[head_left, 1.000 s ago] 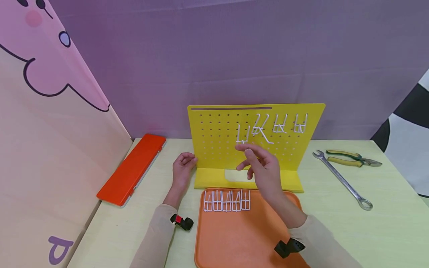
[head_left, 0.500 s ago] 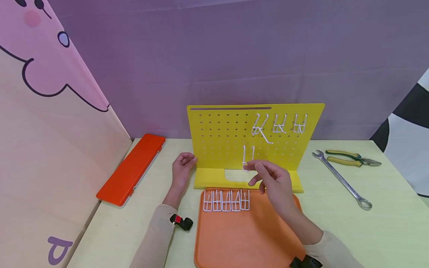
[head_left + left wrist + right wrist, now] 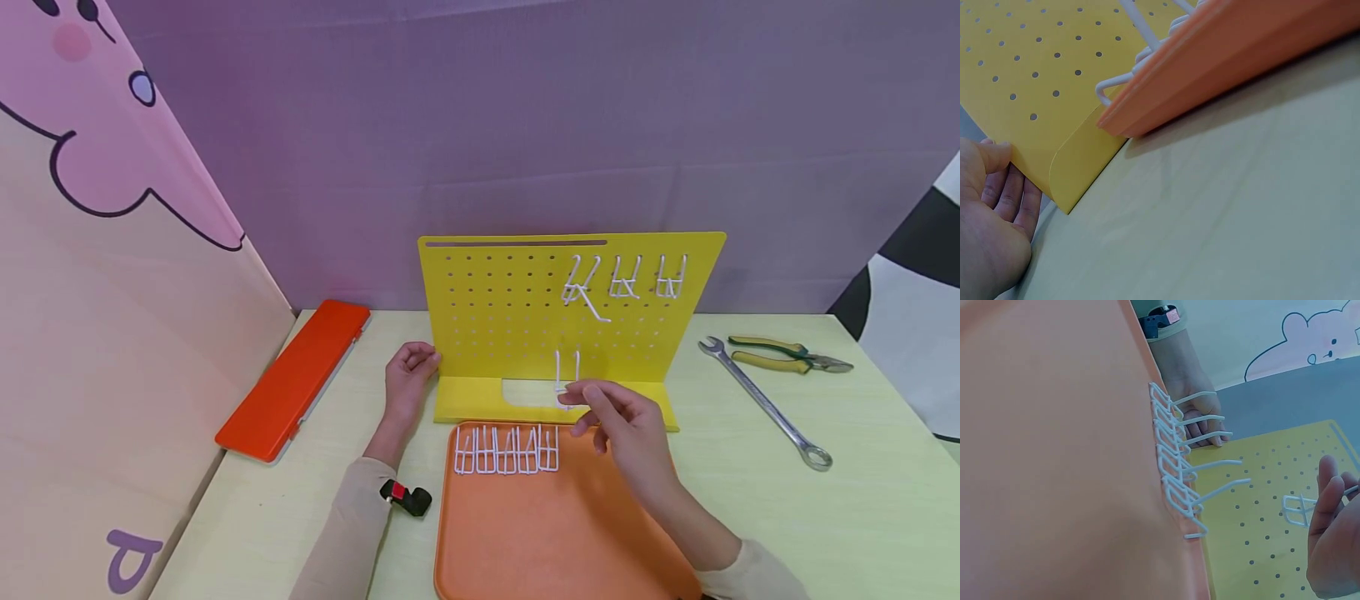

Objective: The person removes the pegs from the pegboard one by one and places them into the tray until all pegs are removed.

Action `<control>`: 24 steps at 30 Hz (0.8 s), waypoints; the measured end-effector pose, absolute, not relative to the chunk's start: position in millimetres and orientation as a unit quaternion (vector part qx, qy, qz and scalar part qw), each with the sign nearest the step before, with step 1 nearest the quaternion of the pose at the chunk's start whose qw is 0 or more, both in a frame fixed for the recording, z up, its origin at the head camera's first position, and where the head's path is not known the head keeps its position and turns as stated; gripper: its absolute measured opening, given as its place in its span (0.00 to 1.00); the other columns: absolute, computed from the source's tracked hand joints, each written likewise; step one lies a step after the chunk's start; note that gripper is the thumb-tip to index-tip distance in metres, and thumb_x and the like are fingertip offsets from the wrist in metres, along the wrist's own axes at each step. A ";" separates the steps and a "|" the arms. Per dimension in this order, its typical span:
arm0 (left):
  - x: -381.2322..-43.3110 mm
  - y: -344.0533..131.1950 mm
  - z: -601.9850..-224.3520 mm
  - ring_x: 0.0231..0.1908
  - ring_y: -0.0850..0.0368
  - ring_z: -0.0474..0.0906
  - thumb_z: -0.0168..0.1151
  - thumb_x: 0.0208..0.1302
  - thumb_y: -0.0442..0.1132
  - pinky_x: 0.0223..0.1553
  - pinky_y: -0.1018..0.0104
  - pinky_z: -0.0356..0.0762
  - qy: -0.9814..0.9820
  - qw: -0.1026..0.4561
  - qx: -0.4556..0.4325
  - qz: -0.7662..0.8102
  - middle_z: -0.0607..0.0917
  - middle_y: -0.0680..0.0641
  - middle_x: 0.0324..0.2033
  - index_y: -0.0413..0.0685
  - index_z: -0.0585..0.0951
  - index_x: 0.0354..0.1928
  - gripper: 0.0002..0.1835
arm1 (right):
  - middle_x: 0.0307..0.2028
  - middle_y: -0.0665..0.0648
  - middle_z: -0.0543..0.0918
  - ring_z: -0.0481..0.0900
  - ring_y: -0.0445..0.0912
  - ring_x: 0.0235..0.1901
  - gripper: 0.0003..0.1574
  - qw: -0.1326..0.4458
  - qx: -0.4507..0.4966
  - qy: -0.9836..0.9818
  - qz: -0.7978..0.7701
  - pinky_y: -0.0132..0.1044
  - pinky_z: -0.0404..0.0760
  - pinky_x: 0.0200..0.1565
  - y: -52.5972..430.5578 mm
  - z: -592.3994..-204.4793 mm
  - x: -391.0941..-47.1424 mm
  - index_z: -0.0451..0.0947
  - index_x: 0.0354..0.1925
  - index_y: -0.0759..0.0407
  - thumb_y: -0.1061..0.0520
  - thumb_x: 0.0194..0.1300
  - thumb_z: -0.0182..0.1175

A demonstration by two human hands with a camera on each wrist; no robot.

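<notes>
my right grip (image 3: 630,429) pinches a hook (image 3: 557,375) at twelve o'clock of the tray (image 3: 525,533); my left grip (image 3: 408,383) holds the nine o'clock edge of the board (image 3: 491,365). likely unloading; next calls for lowering the hook trayward.

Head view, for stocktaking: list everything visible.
Tabletop: 1, pale, below
Perforated pegboard: 1, yellow, centre
Rimmed tray: 1, orange, foreground
Wire hooks: 9, white, pegboard 3, tray 5, held 1
Flat case: 1, red, left
Metal wrench: 1, silver, right
Pliers: 1, yellow handles, right
Cloth backdrop: 1, purple, rear
Side panels: 2, pink cartoon left, checkered right
Wrist camera: 1 whole, black, left arm
Sleeves: 2, beige, forearms
Left hand: 1, holding pegboard
Right hand: 1, pinching hook
</notes>
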State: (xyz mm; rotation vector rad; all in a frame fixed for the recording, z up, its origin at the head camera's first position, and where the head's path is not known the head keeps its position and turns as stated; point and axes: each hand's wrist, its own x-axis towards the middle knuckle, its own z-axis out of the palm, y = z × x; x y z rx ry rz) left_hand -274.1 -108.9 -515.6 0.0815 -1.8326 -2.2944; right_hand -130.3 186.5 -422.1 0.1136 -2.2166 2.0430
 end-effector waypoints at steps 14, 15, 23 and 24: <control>-273.1 -109.8 -515.6 0.39 0.61 0.85 0.68 0.75 0.23 0.46 0.73 0.85 -0.622 0.102 0.022 -0.776 0.88 0.53 0.36 0.40 0.83 0.45 0.06 | 0.39 0.50 0.93 0.85 0.42 0.27 0.21 0.030 0.007 -0.725 0.688 0.30 0.76 0.25 195.9 -432.5 -124.7 0.86 0.57 0.72 0.54 0.86 0.61; -273.1 -109.9 -515.6 0.39 0.61 0.85 0.68 0.74 0.23 0.46 0.73 0.85 -0.622 0.102 0.023 -0.776 0.88 0.54 0.36 0.40 0.83 0.45 0.06 | 0.38 0.50 0.93 0.84 0.42 0.27 0.21 0.024 0.004 -0.726 0.688 0.30 0.76 0.25 196.3 -432.9 -124.6 0.86 0.57 0.72 0.53 0.86 0.61; -272.9 -109.3 -515.2 0.37 0.63 0.85 0.68 0.73 0.22 0.44 0.74 0.84 -0.620 0.111 0.018 -0.777 0.87 0.55 0.35 0.41 0.83 0.43 0.07 | 0.36 0.49 0.92 0.82 0.43 0.28 0.22 -0.026 -0.028 -0.741 0.670 0.32 0.76 0.26 200.6 -433.9 -124.4 0.86 0.58 0.70 0.51 0.88 0.59; -273.0 -109.1 -515.2 0.37 0.63 0.85 0.68 0.73 0.22 0.44 0.74 0.84 -0.621 0.112 0.018 -0.776 0.87 0.55 0.35 0.41 0.83 0.43 0.07 | 0.36 0.49 0.92 0.82 0.43 0.28 0.22 -0.030 -0.031 -0.742 0.669 0.32 0.76 0.26 201.3 -434.2 -124.4 0.86 0.58 0.69 0.51 0.88 0.59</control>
